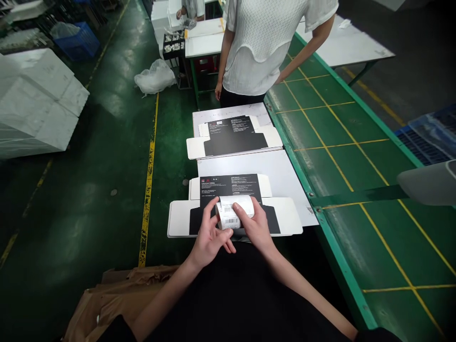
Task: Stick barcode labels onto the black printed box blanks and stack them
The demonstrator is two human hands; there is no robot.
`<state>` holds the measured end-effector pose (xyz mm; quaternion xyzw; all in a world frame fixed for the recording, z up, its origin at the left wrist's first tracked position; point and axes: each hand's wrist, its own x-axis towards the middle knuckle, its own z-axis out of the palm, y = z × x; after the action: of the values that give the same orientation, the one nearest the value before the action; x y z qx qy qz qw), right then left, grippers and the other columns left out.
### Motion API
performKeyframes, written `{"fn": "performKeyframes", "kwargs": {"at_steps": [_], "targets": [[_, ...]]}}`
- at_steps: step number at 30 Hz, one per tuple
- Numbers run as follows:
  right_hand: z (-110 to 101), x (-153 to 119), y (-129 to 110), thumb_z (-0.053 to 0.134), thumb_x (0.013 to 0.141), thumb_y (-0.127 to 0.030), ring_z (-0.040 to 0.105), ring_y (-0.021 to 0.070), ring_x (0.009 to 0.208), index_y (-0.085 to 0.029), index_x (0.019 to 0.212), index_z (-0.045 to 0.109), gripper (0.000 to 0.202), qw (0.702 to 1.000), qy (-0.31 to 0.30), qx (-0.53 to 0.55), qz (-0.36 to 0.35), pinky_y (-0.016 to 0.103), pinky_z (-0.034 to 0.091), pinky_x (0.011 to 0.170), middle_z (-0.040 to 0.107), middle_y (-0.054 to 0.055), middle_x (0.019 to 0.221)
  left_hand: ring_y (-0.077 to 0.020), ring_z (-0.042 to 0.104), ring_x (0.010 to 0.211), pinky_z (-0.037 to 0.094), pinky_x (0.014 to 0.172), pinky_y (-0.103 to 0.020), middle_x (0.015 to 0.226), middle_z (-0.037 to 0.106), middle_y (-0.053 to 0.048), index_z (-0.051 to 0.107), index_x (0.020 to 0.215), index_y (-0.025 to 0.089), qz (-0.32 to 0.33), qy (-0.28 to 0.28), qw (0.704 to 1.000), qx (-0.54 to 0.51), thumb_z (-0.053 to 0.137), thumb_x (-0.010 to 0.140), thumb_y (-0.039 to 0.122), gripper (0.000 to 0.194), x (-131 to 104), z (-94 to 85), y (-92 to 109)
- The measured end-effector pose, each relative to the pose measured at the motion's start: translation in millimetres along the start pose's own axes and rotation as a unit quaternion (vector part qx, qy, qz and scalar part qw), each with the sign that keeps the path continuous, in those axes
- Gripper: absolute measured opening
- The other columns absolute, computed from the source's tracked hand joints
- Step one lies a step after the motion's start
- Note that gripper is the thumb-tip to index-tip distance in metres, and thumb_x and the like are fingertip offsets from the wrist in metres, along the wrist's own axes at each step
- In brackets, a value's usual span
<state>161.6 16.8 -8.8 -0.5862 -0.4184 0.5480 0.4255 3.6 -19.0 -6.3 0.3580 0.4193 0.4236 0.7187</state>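
Note:
A white roll of barcode labels (242, 204) is held between both hands, above a flat black and white box blank (228, 183). My right hand (257, 227) wraps round the roll's right side, with the thumb on top. At the roll's left edge, my left hand (210, 240) has its fingers bent against the labels and its thumb near the lower edge. Farther forward, a second flat box blank (233, 137) lies on the white table (281, 166). The palm sides of the roll are hidden.
A green conveyor (320, 123) with yellow lines runs along the right, and a grey object (431, 183) juts over it. Past the table stands a person in a white top (260, 42). Brown cardboard (117, 294) lies at the lower left; white boxes (39, 104) stand far left.

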Motion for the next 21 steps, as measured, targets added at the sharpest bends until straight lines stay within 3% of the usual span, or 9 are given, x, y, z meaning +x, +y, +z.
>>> {"fn": "performKeyframes", "kwargs": {"at_steps": [4,9,12,15,17,19,21], "targets": [[-3,-2,3,0.069,0.086,-0.055,0.068,0.0242,0.087,-0.021,0.111,0.063,0.042,0.998,-0.022,-0.047,-0.022,0.034,0.055,0.073,0.074,0.007,0.1,-0.0167,0.075,0.059,0.057,0.046,-0.021,0.136,0.062,-0.017,0.014,0.155,0.036,-0.041,-0.006,0.999,0.006,0.064,0.092,0.043,0.082,3,-3.8,-4],[-9,-3,8,0.07,0.086,-0.056,0.065,0.0215,0.079,-0.022,0.102,0.062,0.039,0.995,-0.057,-0.074,-0.02,0.032,0.052,0.068,0.071,0.005,0.089,-0.0185,0.078,0.065,0.058,0.047,-0.021,0.148,0.053,-0.018,0.015,0.156,0.041,-0.058,-0.042,0.997,-0.005,0.066,0.091,0.043,0.083,3,-6.6,-9],[-10,-4,11,0.069,0.087,-0.055,0.065,0.0215,0.08,-0.022,0.103,0.061,0.038,0.992,-0.067,-0.1,-0.03,0.033,0.053,0.068,0.07,0.005,0.091,-0.0179,0.077,0.061,0.057,0.046,-0.021,0.137,0.06,-0.018,0.029,0.152,0.031,-0.073,-0.015,0.997,-0.003,0.064,0.092,0.046,0.071,3,-3.9,-11],[-9,-8,16,0.068,0.087,-0.055,0.067,0.0229,0.087,-0.023,0.12,0.056,0.047,0.994,-0.059,-0.082,-0.032,0.035,0.056,0.073,0.07,0.007,0.103,-0.0178,0.075,0.057,0.055,0.046,-0.02,0.125,0.067,-0.017,0.037,0.147,0.024,-0.075,0.024,0.997,0.006,0.064,0.092,0.048,0.065,2,-0.6,-11],[-10,-12,18,0.066,0.09,-0.052,0.068,0.024,0.096,-0.024,0.141,0.042,0.063,0.996,-0.048,-0.055,-0.048,0.038,0.059,0.08,0.068,0.009,0.113,-0.0196,0.076,0.06,0.056,0.047,-0.021,0.121,0.068,-0.016,0.039,0.144,0.023,-0.071,0.031,0.997,0.009,0.066,0.091,0.049,0.064,0,0.8,-11],[-14,-17,17,0.064,0.093,-0.047,0.066,0.0261,0.109,-0.026,0.153,0.028,0.073,0.993,-0.026,-0.062,-0.1,0.044,0.059,0.089,0.063,0.012,0.125,-0.0213,0.078,0.065,0.058,0.05,-0.021,0.117,0.069,-0.014,0.041,0.142,0.022,-0.062,0.029,0.998,0.012,0.066,0.091,0.048,0.062,-2,1.7,-11],[-20,-22,12,0.065,0.093,-0.041,0.057,0.0297,0.125,-0.029,0.151,0.036,0.066,0.975,0.004,-0.126,-0.184,0.051,0.054,0.101,0.055,0.013,0.136,-0.0213,0.079,0.071,0.061,0.056,-0.023,0.114,0.07,-0.011,0.043,0.14,0.023,-0.047,0.026,0.998,0.021,0.065,0.093,0.046,0.057,-4,2.4,-14]]}}
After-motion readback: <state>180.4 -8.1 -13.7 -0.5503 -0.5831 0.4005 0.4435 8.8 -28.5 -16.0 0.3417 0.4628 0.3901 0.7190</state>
